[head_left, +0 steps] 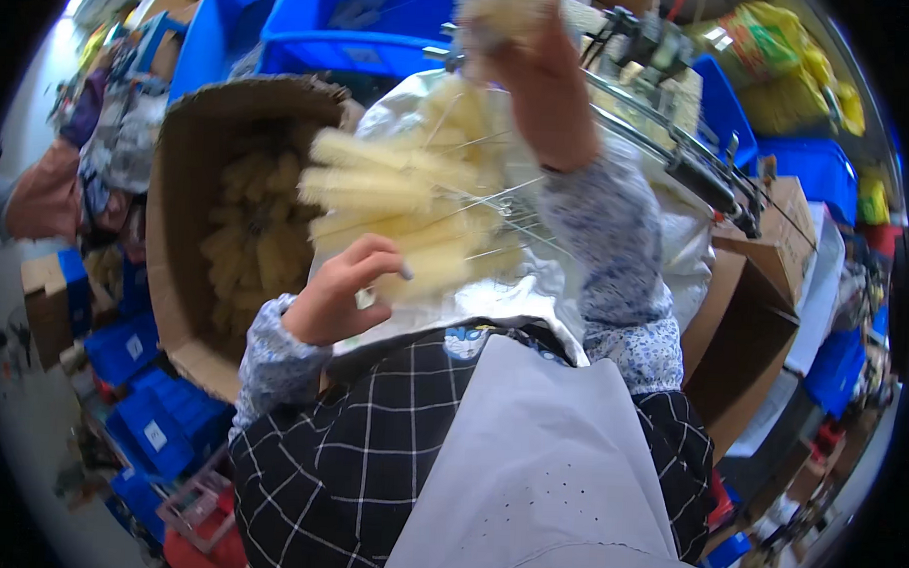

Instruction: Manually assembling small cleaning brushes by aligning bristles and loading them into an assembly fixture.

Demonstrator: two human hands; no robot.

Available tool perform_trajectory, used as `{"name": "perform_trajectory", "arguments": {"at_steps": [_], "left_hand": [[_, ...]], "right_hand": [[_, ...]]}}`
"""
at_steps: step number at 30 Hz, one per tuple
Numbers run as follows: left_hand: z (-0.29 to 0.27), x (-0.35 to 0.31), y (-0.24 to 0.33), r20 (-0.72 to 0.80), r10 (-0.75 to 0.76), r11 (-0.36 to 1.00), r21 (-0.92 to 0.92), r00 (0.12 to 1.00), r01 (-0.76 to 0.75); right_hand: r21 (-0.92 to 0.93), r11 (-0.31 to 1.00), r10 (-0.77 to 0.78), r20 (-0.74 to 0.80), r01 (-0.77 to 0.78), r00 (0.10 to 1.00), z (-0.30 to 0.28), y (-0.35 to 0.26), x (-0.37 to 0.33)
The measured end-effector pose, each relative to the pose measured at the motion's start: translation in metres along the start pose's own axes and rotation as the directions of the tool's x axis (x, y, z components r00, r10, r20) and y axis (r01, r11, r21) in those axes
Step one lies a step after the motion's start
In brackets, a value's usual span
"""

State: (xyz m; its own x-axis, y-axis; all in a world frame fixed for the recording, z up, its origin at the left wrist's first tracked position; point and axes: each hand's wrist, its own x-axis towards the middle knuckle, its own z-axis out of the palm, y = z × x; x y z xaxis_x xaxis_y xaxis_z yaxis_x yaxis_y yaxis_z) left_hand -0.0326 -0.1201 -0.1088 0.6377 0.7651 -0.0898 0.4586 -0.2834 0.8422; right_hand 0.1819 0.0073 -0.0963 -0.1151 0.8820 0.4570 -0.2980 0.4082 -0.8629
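Note:
Pale yellow bottle brushes (378,186) with thin wire stems lie in a pile on a white sheet over my lap. Beside the pile's near left edge is my left hand (339,292), thumb and forefinger apart, with nothing seen between them. My right hand (547,82) is raised at the far side, closed around another bottle brush (499,10), which is blurred and partly cut off by the picture's top edge. The bare wire stems (512,206) point right, under my right forearm.
An open cardboard box (189,285) on the left holds many more brushes. Blue bins (357,55) stand at the far side. A metal machine (646,110) with bars and cables is at far right, near yellow sacks (782,70). Another cardboard box (738,344) stands on the right.

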Motion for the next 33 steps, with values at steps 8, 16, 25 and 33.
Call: {"name": "perform_trajectory", "arguments": {"at_steps": [8,16,25,33], "left_hand": [[-0.029,0.015,-0.008,-0.157,0.073,0.869,-0.475,0.985,-0.14],[-0.021,0.065,0.018,-0.259,0.149,0.787,-0.553,0.954,-0.273],[-0.005,0.085,0.021,-0.198,0.1,0.783,-0.59,0.975,-0.2],[-0.004,0.088,0.027,-0.165,0.087,0.776,-0.607,0.982,-0.171]], "right_hand": [[-0.964,0.173,-0.11,-0.222,-0.201,0.969,-0.225,-0.033,-0.088],[-0.892,-0.282,-0.053,-0.354,-0.354,0.934,-0.298,0.002,-0.094],[-0.929,-0.192,-0.077,-0.307,-0.317,0.948,-0.298,0.005,-0.087],[-0.929,-0.258,0.065,-0.289,-0.264,0.955,-0.318,0.019,-0.075]]}}
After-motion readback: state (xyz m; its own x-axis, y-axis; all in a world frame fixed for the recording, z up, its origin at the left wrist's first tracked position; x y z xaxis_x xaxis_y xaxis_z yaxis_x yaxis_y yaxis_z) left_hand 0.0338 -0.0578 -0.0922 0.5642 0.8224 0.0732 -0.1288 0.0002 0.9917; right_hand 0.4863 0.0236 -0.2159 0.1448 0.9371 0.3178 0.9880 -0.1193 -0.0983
